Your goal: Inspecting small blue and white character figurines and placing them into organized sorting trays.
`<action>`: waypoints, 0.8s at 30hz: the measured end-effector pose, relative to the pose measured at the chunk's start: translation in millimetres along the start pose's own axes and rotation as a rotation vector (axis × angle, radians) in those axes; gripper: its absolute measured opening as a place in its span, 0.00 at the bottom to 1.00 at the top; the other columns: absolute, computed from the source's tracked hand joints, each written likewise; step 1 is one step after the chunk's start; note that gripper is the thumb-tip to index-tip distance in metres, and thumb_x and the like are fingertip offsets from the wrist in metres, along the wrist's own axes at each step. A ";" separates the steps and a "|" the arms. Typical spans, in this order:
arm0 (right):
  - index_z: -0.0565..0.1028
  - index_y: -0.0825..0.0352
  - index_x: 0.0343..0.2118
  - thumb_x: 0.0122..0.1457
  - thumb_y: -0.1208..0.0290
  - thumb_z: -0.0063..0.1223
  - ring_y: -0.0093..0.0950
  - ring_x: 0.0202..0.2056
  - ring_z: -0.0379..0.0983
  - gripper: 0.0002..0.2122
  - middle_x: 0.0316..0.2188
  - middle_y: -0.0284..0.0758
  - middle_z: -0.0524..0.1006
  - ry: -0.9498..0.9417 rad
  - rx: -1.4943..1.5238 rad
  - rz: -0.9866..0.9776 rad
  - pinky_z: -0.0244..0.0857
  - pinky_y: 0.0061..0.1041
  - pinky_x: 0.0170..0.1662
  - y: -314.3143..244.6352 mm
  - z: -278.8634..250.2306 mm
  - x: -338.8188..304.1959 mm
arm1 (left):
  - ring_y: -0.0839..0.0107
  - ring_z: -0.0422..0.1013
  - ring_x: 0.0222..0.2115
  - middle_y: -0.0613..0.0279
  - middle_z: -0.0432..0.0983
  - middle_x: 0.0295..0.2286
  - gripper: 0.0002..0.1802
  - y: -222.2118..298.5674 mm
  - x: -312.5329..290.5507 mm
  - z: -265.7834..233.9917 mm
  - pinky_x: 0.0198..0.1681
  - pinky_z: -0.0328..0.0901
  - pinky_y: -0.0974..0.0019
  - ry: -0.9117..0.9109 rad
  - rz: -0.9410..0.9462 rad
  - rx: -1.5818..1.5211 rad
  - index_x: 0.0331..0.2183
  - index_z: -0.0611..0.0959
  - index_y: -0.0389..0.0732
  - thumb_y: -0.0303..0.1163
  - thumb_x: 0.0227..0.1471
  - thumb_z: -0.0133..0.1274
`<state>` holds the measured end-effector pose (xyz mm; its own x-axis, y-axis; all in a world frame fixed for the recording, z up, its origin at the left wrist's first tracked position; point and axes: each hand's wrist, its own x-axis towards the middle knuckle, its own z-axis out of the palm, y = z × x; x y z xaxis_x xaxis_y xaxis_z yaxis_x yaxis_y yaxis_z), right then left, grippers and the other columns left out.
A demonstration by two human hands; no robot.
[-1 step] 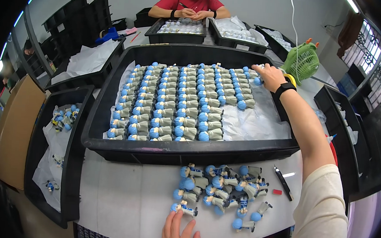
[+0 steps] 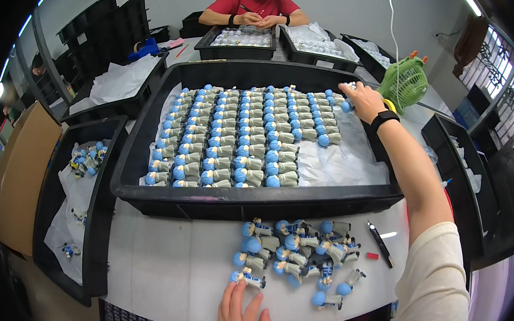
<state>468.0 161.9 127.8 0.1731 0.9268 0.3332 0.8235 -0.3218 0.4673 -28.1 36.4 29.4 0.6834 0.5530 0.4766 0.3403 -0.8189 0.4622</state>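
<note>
My right hand [image 2: 365, 102] reaches to the far right corner of a large black tray [image 2: 254, 202], its fingers closed round a small figurine [image 2: 346, 107] whose blue head shows below them. The hand hides most of that figurine. Beside it, rows of blue-haired figurines in grey clothes [image 2: 220, 137] lie on white paper. My left hand [image 2: 241, 314] rests on the table with fingers apart, its fingertips at a figurine with blue and white parts [image 2: 247, 278]. A loose heap of similar figurines [image 2: 298, 250] lies just beyond it.
A black pen-like tool [image 2: 380, 244] and a red block [image 2: 372, 256] lie right of the heap. A green fan [image 2: 404, 81] stands past the tray's far right corner. Black bins [image 2: 100, 227] flank the table. Across it, a person in red [image 2: 255, 11] works over smaller trays [image 2: 235, 53].
The view has shifted very slightly. Both hands stay in place, and the figurines keep their positions.
</note>
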 end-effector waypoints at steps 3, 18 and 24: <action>0.62 0.50 0.49 0.47 0.76 0.49 0.38 0.31 0.70 0.24 0.32 0.43 0.67 0.201 0.027 -0.029 0.67 0.32 0.29 -14.8 -60.4 -17.0 | 0.43 0.55 0.48 0.37 0.57 0.47 0.25 5.6 -14.5 -10.4 0.49 0.55 0.51 0.001 0.001 0.019 0.42 0.70 0.34 0.31 0.39 0.54; 0.64 0.52 0.47 0.39 0.78 0.54 0.34 0.31 0.71 0.28 0.32 0.40 0.68 0.253 0.535 -0.486 0.66 0.27 0.29 -223.2 -227.1 -197.6 | 0.56 0.50 0.53 0.47 0.48 0.52 0.44 -12.8 -25.4 12.5 0.49 0.56 0.56 0.226 -0.155 -0.316 0.53 0.51 0.34 0.28 0.39 0.58; 0.63 0.52 0.48 0.38 0.76 0.57 0.35 0.31 0.71 0.30 0.34 0.41 0.67 0.095 0.595 -0.433 0.66 0.28 0.27 -286.3 -210.8 -255.2 | 0.53 0.39 0.56 0.44 0.37 0.54 0.57 -12.4 -35.6 8.5 0.53 0.50 0.54 0.183 -0.274 -0.538 0.54 0.42 0.35 0.28 0.30 0.64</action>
<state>74.1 -23.3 81.6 -0.2591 0.9176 0.3015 0.9656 0.2534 0.0587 -51.2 25.5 0.3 0.4793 0.7881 0.3862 0.0824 -0.4785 0.8742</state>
